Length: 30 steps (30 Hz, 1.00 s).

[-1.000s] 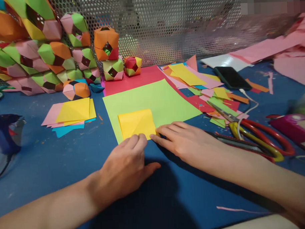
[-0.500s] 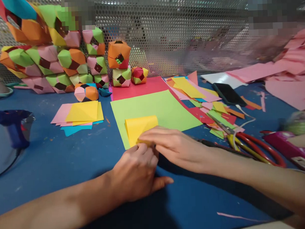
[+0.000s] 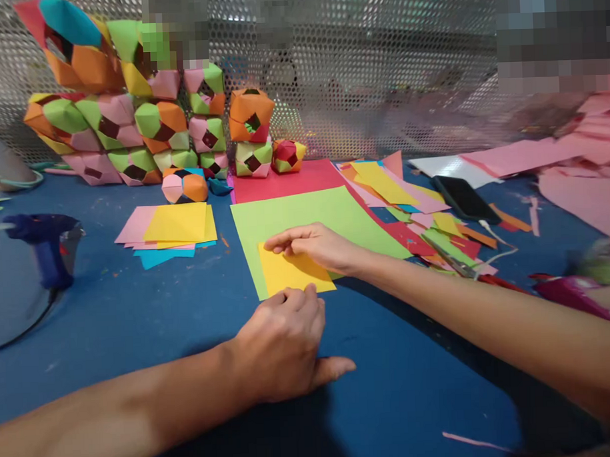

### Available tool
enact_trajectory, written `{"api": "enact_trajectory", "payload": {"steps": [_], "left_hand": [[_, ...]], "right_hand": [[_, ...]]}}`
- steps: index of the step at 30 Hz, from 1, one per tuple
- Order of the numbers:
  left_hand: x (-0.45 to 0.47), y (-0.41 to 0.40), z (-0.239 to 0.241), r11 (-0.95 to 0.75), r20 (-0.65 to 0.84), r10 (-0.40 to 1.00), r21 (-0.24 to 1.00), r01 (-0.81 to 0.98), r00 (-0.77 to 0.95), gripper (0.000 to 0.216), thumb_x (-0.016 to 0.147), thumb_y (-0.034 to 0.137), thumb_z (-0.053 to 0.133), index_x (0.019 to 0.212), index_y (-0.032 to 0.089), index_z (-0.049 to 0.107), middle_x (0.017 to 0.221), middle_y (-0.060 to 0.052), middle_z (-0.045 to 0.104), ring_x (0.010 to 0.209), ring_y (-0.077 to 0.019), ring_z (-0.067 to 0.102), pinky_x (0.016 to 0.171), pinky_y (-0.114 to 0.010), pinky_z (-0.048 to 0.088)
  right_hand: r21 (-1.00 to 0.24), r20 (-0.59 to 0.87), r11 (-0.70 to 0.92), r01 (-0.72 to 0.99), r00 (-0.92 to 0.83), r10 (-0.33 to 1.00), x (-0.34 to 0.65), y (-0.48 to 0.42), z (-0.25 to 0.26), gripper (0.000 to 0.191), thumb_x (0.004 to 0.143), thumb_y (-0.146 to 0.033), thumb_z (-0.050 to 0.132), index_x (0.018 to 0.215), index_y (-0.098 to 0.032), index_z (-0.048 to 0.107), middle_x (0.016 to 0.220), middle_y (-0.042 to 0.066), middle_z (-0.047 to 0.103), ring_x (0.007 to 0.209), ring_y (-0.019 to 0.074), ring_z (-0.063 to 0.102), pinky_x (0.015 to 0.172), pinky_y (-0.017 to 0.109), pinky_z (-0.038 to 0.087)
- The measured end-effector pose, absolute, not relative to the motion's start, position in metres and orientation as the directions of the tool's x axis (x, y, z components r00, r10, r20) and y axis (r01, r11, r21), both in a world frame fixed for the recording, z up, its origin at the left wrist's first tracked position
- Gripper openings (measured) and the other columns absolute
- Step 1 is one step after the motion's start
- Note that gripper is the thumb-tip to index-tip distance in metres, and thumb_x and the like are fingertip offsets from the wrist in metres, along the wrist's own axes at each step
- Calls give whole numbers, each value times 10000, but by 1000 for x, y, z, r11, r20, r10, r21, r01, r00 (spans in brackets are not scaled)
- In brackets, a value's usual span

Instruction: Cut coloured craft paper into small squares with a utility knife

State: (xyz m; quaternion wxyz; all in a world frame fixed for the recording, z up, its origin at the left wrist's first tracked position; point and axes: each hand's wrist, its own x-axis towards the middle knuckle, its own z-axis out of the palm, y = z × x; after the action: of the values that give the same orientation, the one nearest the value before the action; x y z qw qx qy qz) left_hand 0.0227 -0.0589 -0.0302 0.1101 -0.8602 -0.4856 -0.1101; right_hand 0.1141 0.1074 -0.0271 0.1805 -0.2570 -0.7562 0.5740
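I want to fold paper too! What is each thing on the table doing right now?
yellow paper: folded, flat on green sheet
left hand: pressing paper's near edge
right hand: pressing paper's far edge
paper cubes: stacked
phone: screen dark

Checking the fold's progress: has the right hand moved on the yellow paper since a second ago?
Yes. The right hand went from the yellow paper's near edge to its far edge, up the green sheet.
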Motion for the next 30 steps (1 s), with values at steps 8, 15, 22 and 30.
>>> {"api": "enact_trajectory", "payload": {"steps": [8, 15, 22, 30], "left_hand": [[23, -59, -36, -508, 324, 808, -37, 861, 491, 641, 910, 649, 423, 1037, 69, 663, 944, -152, 704, 931, -301, 633, 841, -418, 552], [21, -57, -33, -510, 265, 837, 58, 858, 479, 574, 908, 625, 451, 955, 90, 655, 889, -127, 688, 878, -275, 636, 809, -393, 561], [22, -58, -35, -526, 348, 788, -46, 849, 508, 643, 930, 641, 374, 994, 69, 663, 967, -136, 682, 891, -270, 625, 796, -382, 555], [23, -59, -37, -511, 388, 770, -99, 854, 506, 645, 927, 637, 383, 987, 65, 673, 944, -141, 683, 905, -280, 628, 792, -377, 551]], "right_hand": [[-693, 38, 721, -15, -999, 16, 157, 81, -19, 614, 982, -548, 344, 1477, -189, 402, 1554, 82, 364, 1468, 221, 256, 1216, 500, 125], [-540, -132, 840, 54, -991, -22, 141, 94, -16, 886, 905, -745, 168, 1548, -136, 175, 1626, 93, 104, 1506, 216, 3, 1216, 463, -48], [-504, -140, 860, 77, -990, 7, 133, 110, -17, 813, 932, -705, 98, 1551, -187, 192, 1631, 55, 106, 1508, 208, 37, 1214, 477, 14], [-393, -131, 906, 159, -985, 116, 128, 109, -24, 845, 940, -687, 212, 1557, -115, 132, 1633, 94, 44, 1507, 211, 2, 1223, 447, 31]]}}
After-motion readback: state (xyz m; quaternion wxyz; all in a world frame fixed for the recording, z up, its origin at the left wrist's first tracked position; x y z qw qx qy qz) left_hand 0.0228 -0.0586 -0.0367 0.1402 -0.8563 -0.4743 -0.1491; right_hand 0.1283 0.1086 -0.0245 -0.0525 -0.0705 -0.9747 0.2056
